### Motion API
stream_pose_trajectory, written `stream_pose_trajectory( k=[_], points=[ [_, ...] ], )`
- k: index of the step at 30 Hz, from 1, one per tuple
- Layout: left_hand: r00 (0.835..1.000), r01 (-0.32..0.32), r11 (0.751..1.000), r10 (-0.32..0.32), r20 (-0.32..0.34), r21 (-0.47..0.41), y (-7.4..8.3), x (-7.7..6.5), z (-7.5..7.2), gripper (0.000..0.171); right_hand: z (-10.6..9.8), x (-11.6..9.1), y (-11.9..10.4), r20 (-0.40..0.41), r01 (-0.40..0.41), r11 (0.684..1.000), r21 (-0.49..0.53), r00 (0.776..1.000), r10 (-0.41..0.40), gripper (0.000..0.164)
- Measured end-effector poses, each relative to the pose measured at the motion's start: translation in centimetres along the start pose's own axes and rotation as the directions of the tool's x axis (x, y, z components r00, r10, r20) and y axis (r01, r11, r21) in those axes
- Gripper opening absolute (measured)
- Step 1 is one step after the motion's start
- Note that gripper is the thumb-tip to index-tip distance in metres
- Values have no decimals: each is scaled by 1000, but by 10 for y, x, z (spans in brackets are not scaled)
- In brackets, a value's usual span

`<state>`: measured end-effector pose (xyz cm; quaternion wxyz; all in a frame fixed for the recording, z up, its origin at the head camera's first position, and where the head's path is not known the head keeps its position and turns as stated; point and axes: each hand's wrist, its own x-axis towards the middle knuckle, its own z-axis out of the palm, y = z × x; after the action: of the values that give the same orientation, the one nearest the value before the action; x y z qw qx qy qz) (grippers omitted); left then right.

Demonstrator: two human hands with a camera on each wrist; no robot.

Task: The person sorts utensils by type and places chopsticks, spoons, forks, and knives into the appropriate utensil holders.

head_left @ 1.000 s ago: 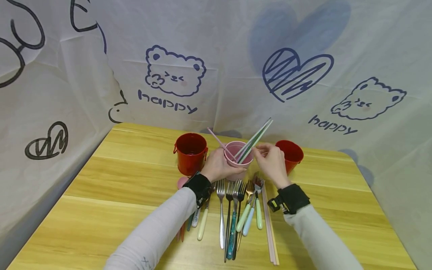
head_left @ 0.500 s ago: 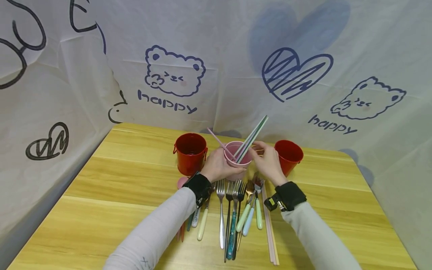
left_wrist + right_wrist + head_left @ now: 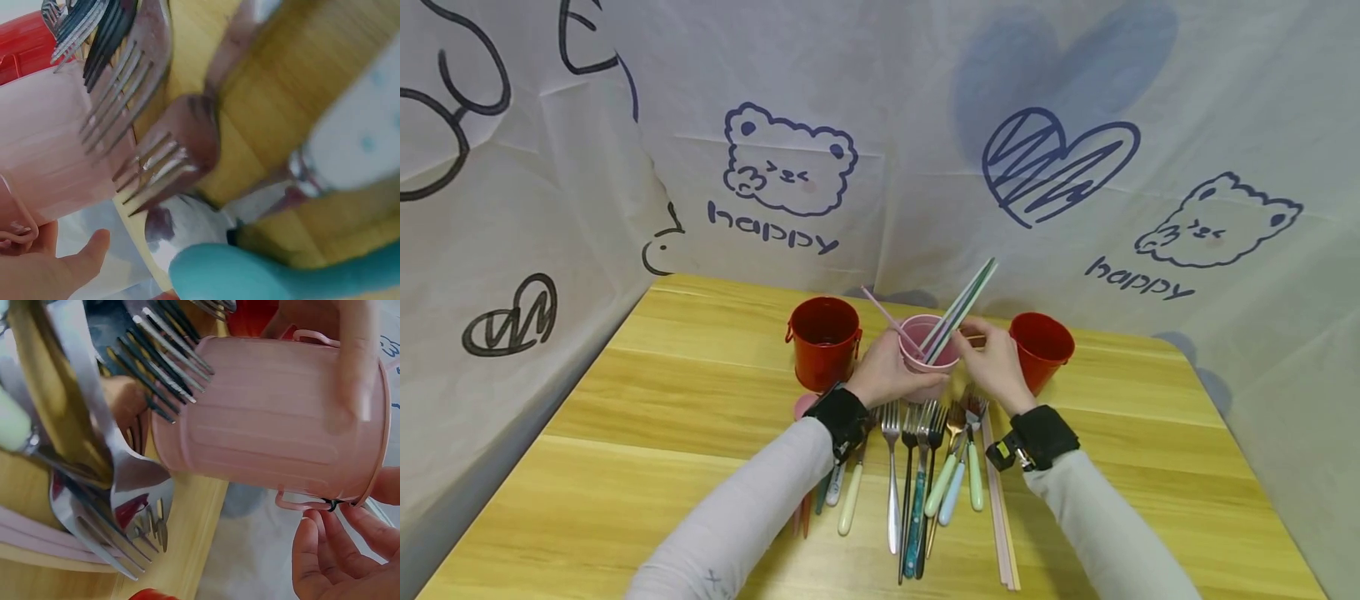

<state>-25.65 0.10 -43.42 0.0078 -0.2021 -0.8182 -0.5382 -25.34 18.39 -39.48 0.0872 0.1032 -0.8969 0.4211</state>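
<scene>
A small pink bucket (image 3: 934, 388) stands between both hands at the back of the table. My left hand (image 3: 883, 372) grips its left side, the thumb lying across the front. At the right side of the rim is my right hand (image 3: 994, 360). In the right wrist view its fingertips pinch the bucket at a small handle loop (image 3: 297, 503) with a dark tie on it. Several white and green chopsticks (image 3: 962, 307) lean right out of the bucket, close to the right fingers. A single pink stick (image 3: 886, 308) leans left.
Red buckets flank the pink one, left (image 3: 823, 362) and right (image 3: 1036, 368). In front lie several forks (image 3: 914, 500), table knives and spoons, including a turquoise one (image 3: 219, 269) in the left wrist view. Loose chopsticks (image 3: 1000, 521) lie to their right. A white cloth hangs behind.
My right hand has moved left to the bucket's rim, and the chopstick bundle has shifted slightly left. The left hand and bucket have stayed in place.
</scene>
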Motion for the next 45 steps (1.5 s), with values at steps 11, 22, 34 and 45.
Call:
stream_pose_trajectory(
  k=[11, 22, 34, 45],
  points=[
    [998, 53, 998, -51, -48, 37, 0, -6, -11, 51, -3, -10, 8, -7, 21, 1000, -10, 1000, -21, 30],
    [975, -64, 984, 97, -201, 164, 20, 9, -20, 37, -10, -20, 12, -29, 36, 999, 8, 999, -35, 26],
    [994, 109, 932, -95, -56, 346, 30, 25, -13, 47, -14, -26, 12, -32, 45, 999, -7, 998, -45, 25],
    [987, 157, 973, -161, 9, 168, 22, 10, -11, 87, -27, -52, 26, 0, 60, 995, -74, 998, -60, 15]
  ],
)
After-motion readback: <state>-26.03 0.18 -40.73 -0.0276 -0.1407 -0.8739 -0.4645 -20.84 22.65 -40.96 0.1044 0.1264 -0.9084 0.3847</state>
